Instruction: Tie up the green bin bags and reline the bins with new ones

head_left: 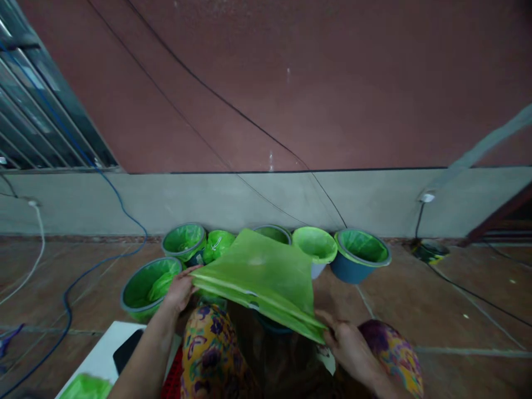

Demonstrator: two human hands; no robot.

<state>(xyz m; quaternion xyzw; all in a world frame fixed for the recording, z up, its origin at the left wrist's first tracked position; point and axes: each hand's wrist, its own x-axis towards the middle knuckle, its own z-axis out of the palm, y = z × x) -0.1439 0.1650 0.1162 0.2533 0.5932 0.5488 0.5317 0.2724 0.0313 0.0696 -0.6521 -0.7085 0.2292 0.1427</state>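
A flat green plastic bag (261,263) with layered edges stretches between my two hands, above my knees. My left hand (182,291) is closed on its left corner. At the lower right corner, my right hand (343,335) pinches the edge. Small notches show along the near edge. Behind and partly under the bag stand several buckets with green linings, among them a white bucket (315,246) and a blue bucket (361,257). Nearest my left hand is a wide tub (143,285) with green plastic inside. Something dark and round beneath the bag is mostly hidden.
A bundled green bag (218,244) sits among the buckets by the wall (266,202). At lower left, a white board (103,354) carries a dark phone-like object (127,350) and green plastic (87,388). A blue hose or cable (83,274) crosses the tiled floor.
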